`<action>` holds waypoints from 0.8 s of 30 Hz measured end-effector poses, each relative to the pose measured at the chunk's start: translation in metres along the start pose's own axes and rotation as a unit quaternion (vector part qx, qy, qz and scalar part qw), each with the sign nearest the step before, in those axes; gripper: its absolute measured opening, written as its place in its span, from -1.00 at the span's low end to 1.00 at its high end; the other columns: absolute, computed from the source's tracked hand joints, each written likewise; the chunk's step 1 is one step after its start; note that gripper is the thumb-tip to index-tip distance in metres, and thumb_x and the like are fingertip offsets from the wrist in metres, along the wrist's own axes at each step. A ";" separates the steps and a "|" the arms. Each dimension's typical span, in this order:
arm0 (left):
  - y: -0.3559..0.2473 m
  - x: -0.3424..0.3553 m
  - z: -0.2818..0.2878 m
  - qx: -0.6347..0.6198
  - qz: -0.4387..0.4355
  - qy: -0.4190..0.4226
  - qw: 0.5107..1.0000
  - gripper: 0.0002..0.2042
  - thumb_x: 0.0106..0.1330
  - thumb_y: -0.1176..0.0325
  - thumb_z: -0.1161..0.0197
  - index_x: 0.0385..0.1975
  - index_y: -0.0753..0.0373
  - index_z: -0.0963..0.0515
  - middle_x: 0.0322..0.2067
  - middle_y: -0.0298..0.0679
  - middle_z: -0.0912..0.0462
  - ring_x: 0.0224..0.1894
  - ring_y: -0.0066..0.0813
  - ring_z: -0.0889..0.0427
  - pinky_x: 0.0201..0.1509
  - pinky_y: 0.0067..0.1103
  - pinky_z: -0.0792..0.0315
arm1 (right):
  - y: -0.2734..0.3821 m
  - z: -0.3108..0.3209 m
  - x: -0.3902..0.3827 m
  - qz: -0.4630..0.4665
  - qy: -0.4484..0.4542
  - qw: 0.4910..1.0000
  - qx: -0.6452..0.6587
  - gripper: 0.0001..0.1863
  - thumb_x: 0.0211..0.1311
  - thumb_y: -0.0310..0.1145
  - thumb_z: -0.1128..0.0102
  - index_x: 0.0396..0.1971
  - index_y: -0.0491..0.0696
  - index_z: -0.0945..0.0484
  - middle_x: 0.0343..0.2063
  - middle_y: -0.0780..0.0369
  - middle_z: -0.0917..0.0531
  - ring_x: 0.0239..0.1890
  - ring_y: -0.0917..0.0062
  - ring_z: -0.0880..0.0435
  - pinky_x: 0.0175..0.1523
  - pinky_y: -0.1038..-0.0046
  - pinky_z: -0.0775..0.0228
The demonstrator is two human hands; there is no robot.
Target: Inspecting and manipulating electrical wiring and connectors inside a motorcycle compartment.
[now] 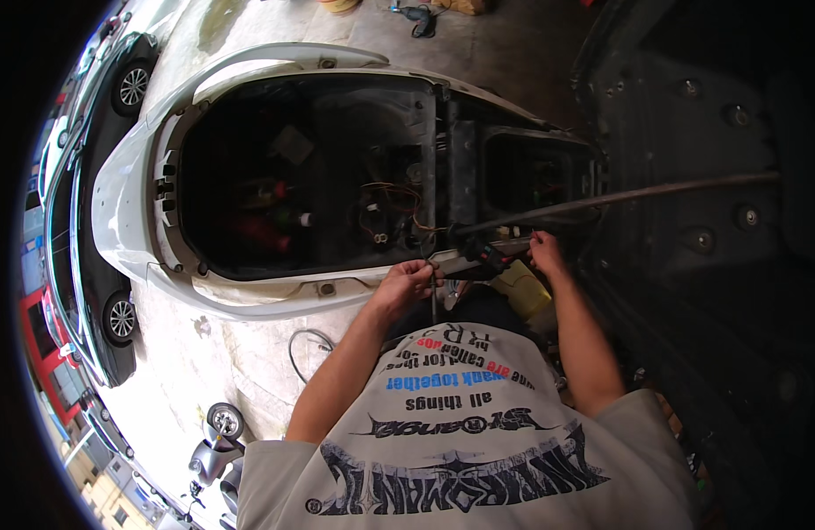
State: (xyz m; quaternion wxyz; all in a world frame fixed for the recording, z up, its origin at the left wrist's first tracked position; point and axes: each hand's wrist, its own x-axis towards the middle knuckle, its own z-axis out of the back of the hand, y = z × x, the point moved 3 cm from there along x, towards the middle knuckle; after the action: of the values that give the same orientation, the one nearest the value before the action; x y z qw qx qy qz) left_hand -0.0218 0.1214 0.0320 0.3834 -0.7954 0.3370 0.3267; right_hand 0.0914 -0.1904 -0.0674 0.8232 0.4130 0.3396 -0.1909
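A white scooter body [125,190] lies before me, its dark storage well [249,115] uncovered. At the well's near right rim my left hand [407,284] is closed in a pinch on a thin dark cable [435,305] that hangs below the fingers. Farther right, beside the scooter's near edge, my right hand [546,253] has its fingertips pressed together; what they hold is too small to make out. Between the hands sits a black part [485,256] with a small red mark. Thin brown wires [416,208] come out of the well near my left hand.
A raised dark panel [655,132] fills the right side, with a long rod [681,187] reaching from it toward the scooter. A yellowish container [527,291] is by my right forearm. A power tool [416,18] lies on the far floor. A dark car [98,203] stands left.
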 end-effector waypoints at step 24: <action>-0.005 0.000 0.010 0.001 -0.013 0.014 1.000 -0.87 0.35 0.34 -0.10 -0.27 0.20 -0.55 -0.36 -0.40 -0.64 -0.36 -0.69 -0.57 -0.32 -0.75 -0.39 | 0.223 -0.042 -0.150 0.132 0.244 0.921 0.273 -0.64 0.24 -0.50 0.12 0.03 -0.21 -0.39 -0.47 0.22 -0.56 -0.67 0.75 -0.39 -0.61 0.73 -0.13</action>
State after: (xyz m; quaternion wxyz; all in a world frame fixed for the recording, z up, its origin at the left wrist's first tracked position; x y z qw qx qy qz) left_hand -0.0206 0.1323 0.0287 0.3839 -0.8039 0.3325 0.3097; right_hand 0.1026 -0.0207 0.1442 0.5880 0.6965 0.4069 -0.0593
